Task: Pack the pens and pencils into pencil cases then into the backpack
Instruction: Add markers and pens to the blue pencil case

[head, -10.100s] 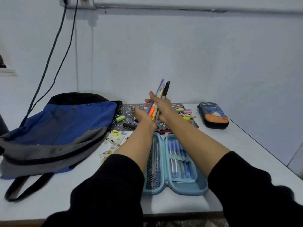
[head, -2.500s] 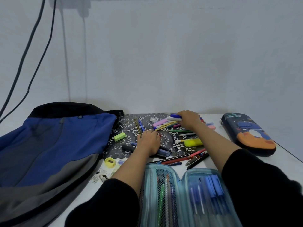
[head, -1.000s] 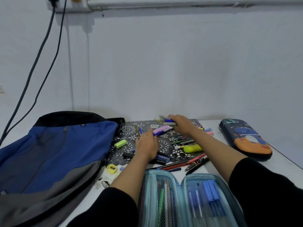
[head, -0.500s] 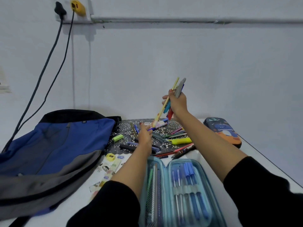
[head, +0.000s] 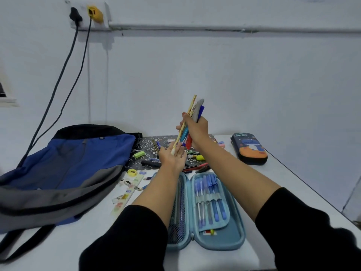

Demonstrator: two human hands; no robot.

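Observation:
My right hand (head: 196, 129) grips a bundle of pens and pencils (head: 192, 114), tilted upright above the back of the table. My left hand (head: 172, 158) lies palm up just below it, and the bundle's lower ends touch its fingers. An open light-blue pencil case (head: 220, 237) lies near me, with several blue pens in its right half and a mesh pocket on the left, partly hidden by my left arm. More pens and markers (head: 197, 166) lie scattered on a patterned mat (head: 146, 147). The blue and grey backpack (head: 64, 169) lies flat on the left.
A dark zipped pencil case with an orange patch (head: 249, 148) lies at the back right. A green eraser (head: 139, 154), a yellow sharpener (head: 132, 172) and a sticker-covered ruler (head: 129, 189) sit beside the backpack. Two cables (head: 64, 71) hang down the wall. The table edge runs along the right.
My right hand has lifted a bundle of pens off the mat. My left hand has risen from the mat and turned palm up under the bundle's lower ends.

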